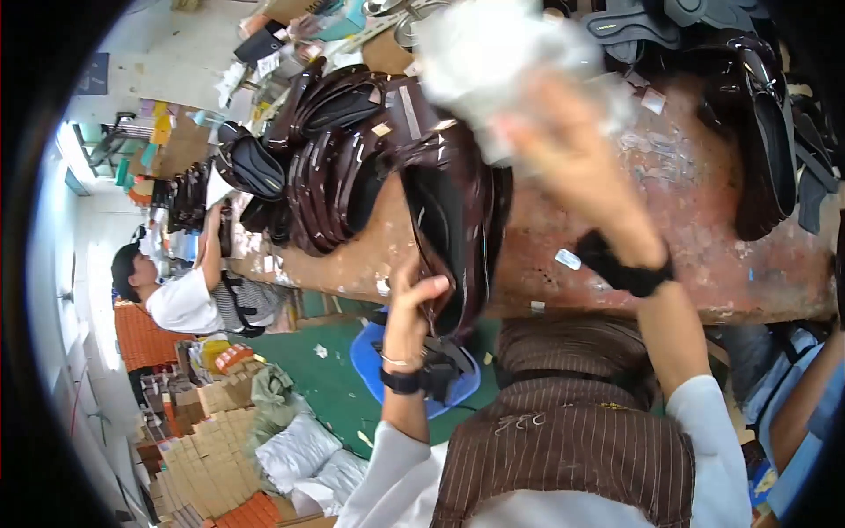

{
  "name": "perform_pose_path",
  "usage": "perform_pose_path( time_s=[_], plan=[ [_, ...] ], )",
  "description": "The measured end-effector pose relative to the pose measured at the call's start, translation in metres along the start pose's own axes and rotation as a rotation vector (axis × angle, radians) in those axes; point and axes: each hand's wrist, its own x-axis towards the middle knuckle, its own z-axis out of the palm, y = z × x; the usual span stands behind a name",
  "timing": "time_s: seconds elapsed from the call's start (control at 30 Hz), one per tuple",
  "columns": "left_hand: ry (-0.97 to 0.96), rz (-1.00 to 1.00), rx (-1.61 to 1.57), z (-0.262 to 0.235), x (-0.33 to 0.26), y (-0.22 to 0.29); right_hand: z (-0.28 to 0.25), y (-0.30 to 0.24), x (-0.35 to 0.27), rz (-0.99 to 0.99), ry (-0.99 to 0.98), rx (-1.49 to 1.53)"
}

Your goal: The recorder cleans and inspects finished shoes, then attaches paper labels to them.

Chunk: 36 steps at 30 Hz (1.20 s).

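Worn and reddish-brown, the tabletop (704, 238) runs across the upper picture, its near edge just above the person's striped apron (563, 431). Its bare stretch lies on the right side, between the middle pile and a second heap of dark sandals (775, 132) at the far right rim. The left hand (409, 312) is closed on the lower end of a glossy dark brown sandal (453, 220), held at the tabletop's near edge and hanging partly over it. Close behind, a crowded row of dark sandals (326, 158) fills the left part. The right hand (563, 167) is raised and blurred, gripping a clear plastic bag (493, 53) above the pile. Another person (189, 295) leans over the tabletop at far left; cardboard boxes (202, 440) crowd the green floor (334, 378).
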Motion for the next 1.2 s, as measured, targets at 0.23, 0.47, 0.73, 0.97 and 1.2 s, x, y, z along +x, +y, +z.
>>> perform_pose_path(
  time_s=[0.23,0.47,0.73,0.97,1.2],
  plan=[
    [0.218,-0.019,-0.147,-0.003,-0.06,-0.036,0.035,-0.057,-0.122,-0.146,-0.74,0.186],
    [0.307,-0.026,-0.175,-0.008,-0.035,-0.036,0.047,0.024,0.009,-0.216,-0.426,-0.243],
    [0.313,-0.037,-0.267,-0.028,-0.009,-0.023,0.062,0.008,-0.135,-0.174,-0.402,-0.117],
    [0.172,-0.075,-0.258,-0.063,-0.088,-0.077,0.113,0.038,0.103,0.022,-0.266,0.01],
    [0.189,-0.143,-0.295,-0.024,-0.049,-0.082,0.052,0.008,0.108,-0.099,-0.313,-0.72]
  ],
)
